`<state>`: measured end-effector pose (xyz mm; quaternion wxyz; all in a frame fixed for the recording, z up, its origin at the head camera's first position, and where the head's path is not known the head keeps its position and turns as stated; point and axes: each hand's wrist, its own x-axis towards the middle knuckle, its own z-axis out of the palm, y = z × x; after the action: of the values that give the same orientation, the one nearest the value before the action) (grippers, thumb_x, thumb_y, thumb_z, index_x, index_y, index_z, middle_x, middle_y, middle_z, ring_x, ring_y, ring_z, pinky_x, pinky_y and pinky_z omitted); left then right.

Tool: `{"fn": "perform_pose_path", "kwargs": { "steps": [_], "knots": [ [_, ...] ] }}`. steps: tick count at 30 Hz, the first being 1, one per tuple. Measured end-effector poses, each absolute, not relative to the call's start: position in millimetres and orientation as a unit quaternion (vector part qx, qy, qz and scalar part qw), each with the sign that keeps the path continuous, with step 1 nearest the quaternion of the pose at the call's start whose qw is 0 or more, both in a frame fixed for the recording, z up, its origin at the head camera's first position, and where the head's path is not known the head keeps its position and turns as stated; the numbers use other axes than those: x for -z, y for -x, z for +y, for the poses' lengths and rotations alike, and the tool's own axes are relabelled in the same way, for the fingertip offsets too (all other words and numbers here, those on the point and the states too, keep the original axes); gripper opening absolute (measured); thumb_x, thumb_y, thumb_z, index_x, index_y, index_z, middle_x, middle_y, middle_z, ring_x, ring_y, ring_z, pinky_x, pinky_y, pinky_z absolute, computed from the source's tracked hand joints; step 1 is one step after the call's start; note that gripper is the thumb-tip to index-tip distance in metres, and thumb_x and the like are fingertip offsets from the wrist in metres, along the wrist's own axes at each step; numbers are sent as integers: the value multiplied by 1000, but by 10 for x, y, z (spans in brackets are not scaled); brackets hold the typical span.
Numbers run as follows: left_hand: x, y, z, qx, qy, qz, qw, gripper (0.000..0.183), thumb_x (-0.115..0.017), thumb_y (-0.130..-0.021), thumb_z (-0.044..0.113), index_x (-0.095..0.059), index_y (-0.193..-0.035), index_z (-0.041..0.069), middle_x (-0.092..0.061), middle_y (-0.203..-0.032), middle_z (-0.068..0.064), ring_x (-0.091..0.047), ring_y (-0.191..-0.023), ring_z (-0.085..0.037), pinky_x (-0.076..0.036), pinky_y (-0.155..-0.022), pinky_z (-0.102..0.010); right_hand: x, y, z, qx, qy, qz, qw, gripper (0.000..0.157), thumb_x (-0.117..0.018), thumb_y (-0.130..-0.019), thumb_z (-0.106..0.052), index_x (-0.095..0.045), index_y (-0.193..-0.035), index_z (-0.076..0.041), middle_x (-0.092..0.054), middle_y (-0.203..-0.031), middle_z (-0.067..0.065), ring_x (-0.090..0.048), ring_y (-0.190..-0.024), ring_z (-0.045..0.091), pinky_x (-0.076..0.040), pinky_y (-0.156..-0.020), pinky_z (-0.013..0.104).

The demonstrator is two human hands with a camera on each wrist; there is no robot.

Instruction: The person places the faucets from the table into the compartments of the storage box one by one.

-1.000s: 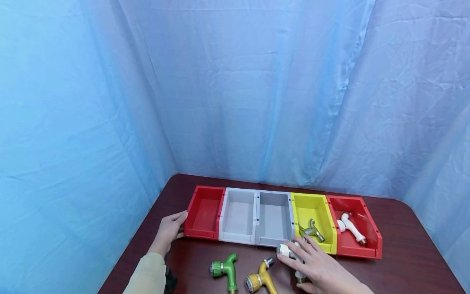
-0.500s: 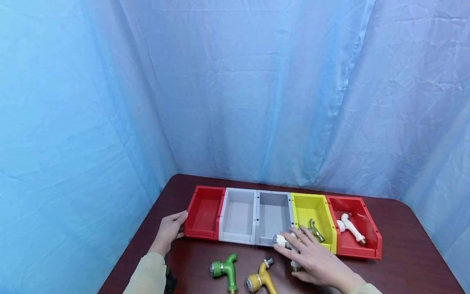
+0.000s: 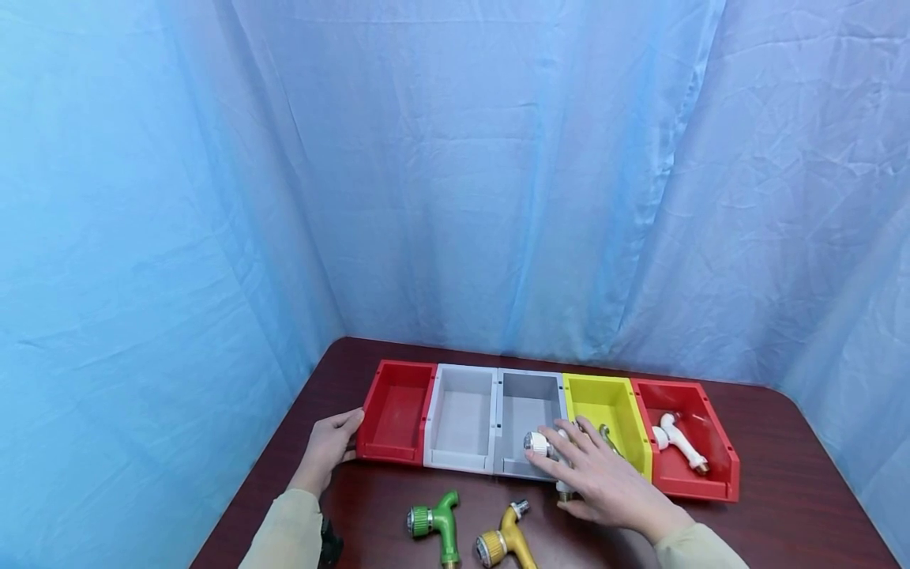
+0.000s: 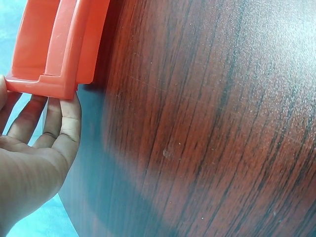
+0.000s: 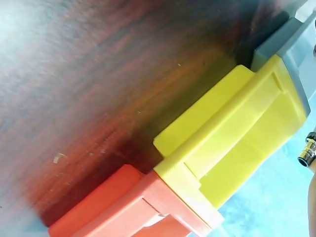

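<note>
My right hand (image 3: 604, 482) grips a white tap (image 3: 566, 488) with a ribbed white knob (image 3: 538, 444), over the front of the dark grey bin (image 3: 526, 466) and the yellow bin (image 3: 643, 466). The fingers cover much of its body. At the right edge of the right wrist view, the tap's threaded end (image 5: 307, 154) shows. My left hand (image 3: 329, 446) rests its fingertips against the outer wall of the left red bin (image 3: 391, 452). A metal tap (image 3: 607, 438) lies in the yellow bin, partly hidden by the right hand.
Before the bins, a green tap (image 3: 444, 525) and a yellow tap (image 3: 510, 537) lie on the dark wooden table (image 3: 782, 458). A light grey bin (image 3: 458, 458) stands beside the left red one. The right red bin (image 3: 697, 490) holds another white tap (image 3: 678, 442). Blue curtains (image 3: 462, 197) surround the table.
My right hand has carried the white tap up and left, from the table toward the dark grey bin, and now covers more of the metal tap. The left hand stays put.
</note>
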<state>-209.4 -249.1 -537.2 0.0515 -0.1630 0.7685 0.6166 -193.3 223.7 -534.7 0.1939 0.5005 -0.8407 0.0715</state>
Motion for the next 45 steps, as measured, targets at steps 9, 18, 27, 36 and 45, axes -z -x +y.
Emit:
{"fn": "perform_pose_path", "kwargs": {
  "steps": [9,18,27,36,45],
  "knots": [
    [5376,2096,-2486,-615,168,769,51,53,-57,-106,37,-53,-150,9,-59,-142,-23,-65,-119,-35,-61,-89,-43,5307,2054,2185,-67,-492,-844,201,106,-96,-68,-41,-43,-158,-22,-44,-156,17,-42,-139,46,-31,-114,66],
    [5389,2096,-2498,-615,159,771,51,56,-57,-105,40,-52,-150,7,-57,-143,-25,-64,-120,-37,-60,-89,-44,5292,2163,2124,-51,-491,-846,201,106,-96,-68,-37,-42,-158,-22,-44,-156,18,-41,-141,47,-31,-112,70],
    [5396,2100,-2491,-615,163,770,48,54,-56,-106,38,-52,-150,6,-58,-143,-25,-64,-121,-37,-60,-90,-44,5309,2255,2079,-50,-493,-846,198,105,-97,-67,-37,-44,-157,-22,-45,-155,19,-44,-138,47,-30,-112,72],
    [5389,2085,-2483,-615,165,770,47,54,-56,-106,37,-52,-150,7,-57,-143,-25,-64,-121,-37,-60,-91,-44,5347,2310,2036,-55,-486,-854,175,102,-96,-69,-35,-44,-157,-24,-44,-155,19,-41,-141,47,-25,-115,71],
    [5369,2084,-2476,-617,167,768,47,54,-56,-106,37,-52,-150,7,-57,-143,-25,-64,-120,-37,-60,-90,-45,5357,2338,2020,-55,-478,-861,164,100,-94,-71,-34,-44,-157,-24,-44,-156,19,-39,-143,47,-25,-116,71]
  ]
}}
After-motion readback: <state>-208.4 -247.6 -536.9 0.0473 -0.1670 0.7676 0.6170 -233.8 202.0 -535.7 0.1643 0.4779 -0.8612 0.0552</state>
